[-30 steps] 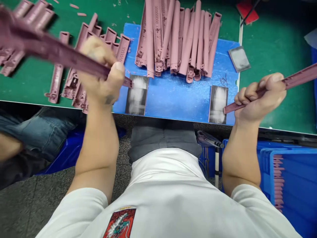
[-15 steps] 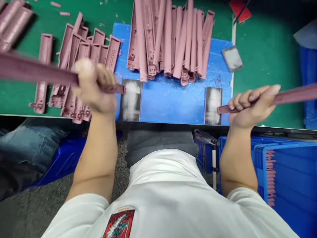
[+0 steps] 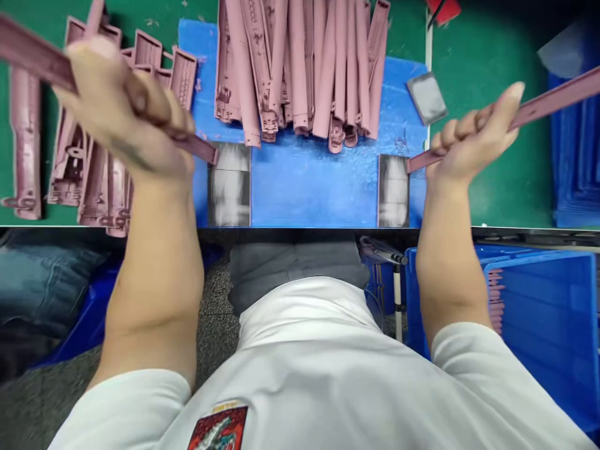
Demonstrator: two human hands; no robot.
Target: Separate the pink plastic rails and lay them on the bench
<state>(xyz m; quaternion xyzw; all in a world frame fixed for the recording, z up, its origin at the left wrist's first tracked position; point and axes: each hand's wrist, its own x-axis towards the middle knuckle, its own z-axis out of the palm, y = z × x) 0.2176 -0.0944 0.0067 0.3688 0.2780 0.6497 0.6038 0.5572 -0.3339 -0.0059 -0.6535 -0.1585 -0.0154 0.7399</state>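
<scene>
Green desk (image 3: 515,187) carries a blue corrugated sheet (image 3: 314,187) under a pile of mauve plastic rails (image 3: 300,69). Left hand (image 3: 122,106) has its grip closed on one rail (image 3: 32,53), right hand (image 3: 469,137) closed on another (image 3: 557,97), both held above the desk.

The green tabletop (image 3: 506,125) carries a blue corrugated sheet (image 3: 314,187), with mauve plastic rails (image 3: 300,69) heaped across its far half, more rails (image 3: 94,181) lying to the left, and two grey pads (image 3: 229,187) along its near edge.

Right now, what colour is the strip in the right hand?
The plastic strip is dusty pink in the head view.
</scene>
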